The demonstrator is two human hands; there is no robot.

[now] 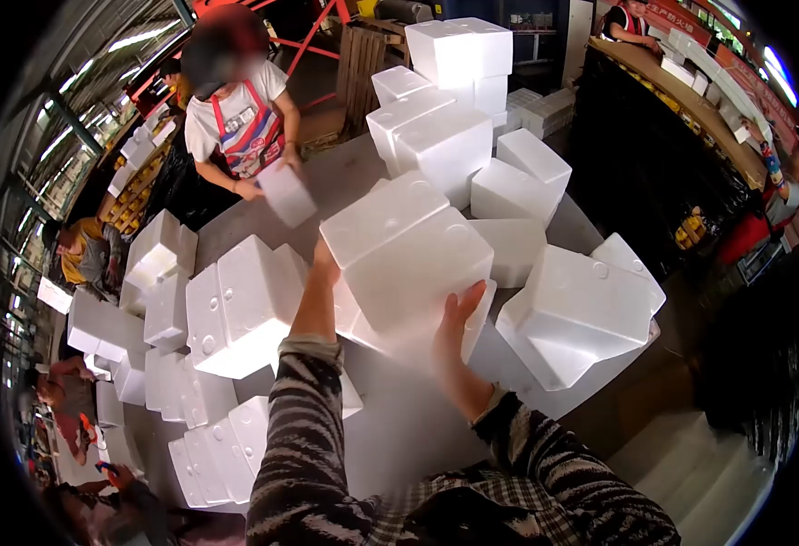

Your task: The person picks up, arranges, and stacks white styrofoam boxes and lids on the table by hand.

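Observation:
Between my two hands is a white foam box (418, 273), tilted, with a seam running across it and small round marks on its surface. My left hand (327, 261) is pressed to its left side, the fingers partly hidden behind it. My right hand (459, 332) grips the near right side, thumb up along the foam. Just right of it, more white foam boxes (586, 300) lie tilted on one another. To the left of my left forearm stands another pair of foam boxes (245, 305) side by side.
Foam boxes are stacked high at the table's back (459, 55), with further rows at the left (213, 450). Across the grey table (399, 455), a person in an apron (249, 127) holds a foam block (288, 194). Other people work at the left and far right.

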